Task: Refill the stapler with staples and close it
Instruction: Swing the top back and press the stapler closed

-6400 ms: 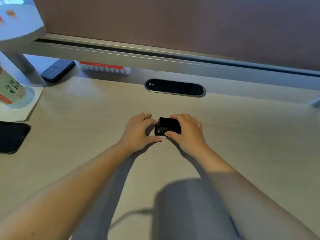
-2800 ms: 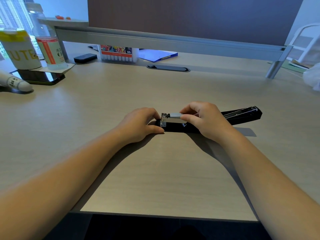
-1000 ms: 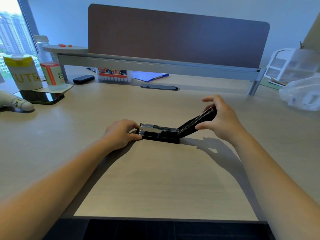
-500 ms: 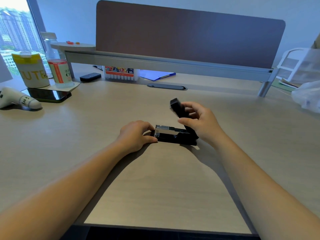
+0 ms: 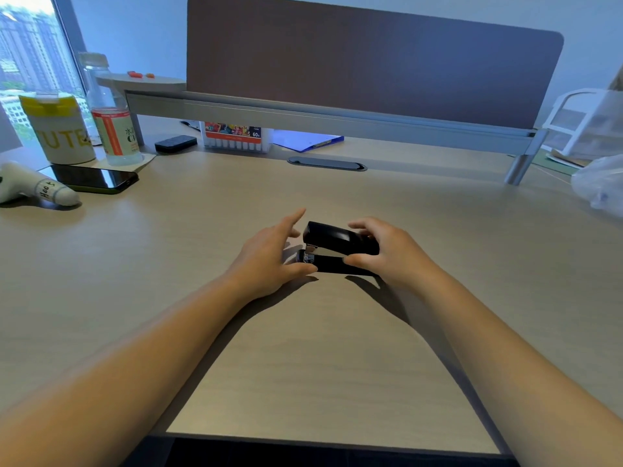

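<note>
We have the stapler lying near the middle of the desk, well in from every edge, its nose toward our left. Our right hand wraps its rear half — fingers curled over the top cover, thumb against the base — so that hand is closed on it. Our left hand is spread open beside the nose, thumb tip touching or nearly touching the front of the base, the other fingers lifted clear and gripping nothing.

The cover sits low over the base, but a wedge of gap shows at the nose, with a glint of metal in it. We judge the lid is almost down but not latched; whether staples lie in the channel we cannot tell from here.

What could go wrong:
- If we press down with the strip sitting crooked in the channel, the cover may jam or bend the staples.
- A hard push at the rear alone may fire a staple out of the nose rather than seat the lid — and our left thumb is right by that nose.
- With the left hand loose, the base can skid on the smooth desk toward the left edge when the right hand bears down.
- A half-closed lid may spring up again once we let go.
</note>
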Available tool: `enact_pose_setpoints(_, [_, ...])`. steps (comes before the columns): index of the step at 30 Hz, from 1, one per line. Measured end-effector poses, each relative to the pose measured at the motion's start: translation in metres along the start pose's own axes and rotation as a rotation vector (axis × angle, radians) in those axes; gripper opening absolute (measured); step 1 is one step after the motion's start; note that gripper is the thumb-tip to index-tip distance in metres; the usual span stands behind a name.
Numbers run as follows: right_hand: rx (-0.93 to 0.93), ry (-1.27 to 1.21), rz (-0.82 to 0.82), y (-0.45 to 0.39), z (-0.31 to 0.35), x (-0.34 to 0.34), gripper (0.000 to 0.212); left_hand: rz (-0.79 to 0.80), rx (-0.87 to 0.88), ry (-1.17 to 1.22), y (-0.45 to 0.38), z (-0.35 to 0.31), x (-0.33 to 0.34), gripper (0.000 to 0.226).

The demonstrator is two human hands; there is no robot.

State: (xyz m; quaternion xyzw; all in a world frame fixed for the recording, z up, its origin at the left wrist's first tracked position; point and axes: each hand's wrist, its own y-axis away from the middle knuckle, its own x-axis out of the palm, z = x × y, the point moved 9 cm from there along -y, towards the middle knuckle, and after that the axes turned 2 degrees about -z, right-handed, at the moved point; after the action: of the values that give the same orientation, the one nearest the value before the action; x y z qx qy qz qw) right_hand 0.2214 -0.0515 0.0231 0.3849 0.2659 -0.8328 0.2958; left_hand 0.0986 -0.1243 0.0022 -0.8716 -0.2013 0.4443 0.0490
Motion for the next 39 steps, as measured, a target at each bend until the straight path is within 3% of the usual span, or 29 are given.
enact_pose_setpoints(5, [0.092, -0.088, -0.007, 0.017, -0.028, -0.001, 0.046, 0.038, 0.135, -0.122, 0.007, -0.014, 0.005, 0.085])
enact_pose_setpoints(13, [0.082, -0.13, -0.026, 0.023, -0.027, -0.001, 0.04, 0.019, 0.115, -0.114, 0.006, -0.01, 0.004, 0.066])
enact_pose_setpoints(19, [0.096, -0.133, -0.012, 0.025, -0.031, -0.004, 0.046, -0.002, 0.113, -0.137, 0.004, -0.009, 0.003, 0.07])
enact_pose_setpoints(23, [0.147, -0.106, 0.005, 0.023, -0.038, -0.004, 0.046, 0.007, -0.02, -0.105, -0.002, 0.004, 0.003, 0.081])
enact_pose_setpoints(28, [0.178, -0.041, 0.007, 0.008, -0.045, -0.004, 0.042, 0.049, -0.068, -0.235, -0.016, 0.016, 0.009, 0.044])
enact_pose_setpoints(39, [0.199, -0.015, -0.17, -0.081, -0.075, -0.005, 0.043, 0.044, -0.151, -0.282, -0.114, 0.048, 0.017, 0.043])
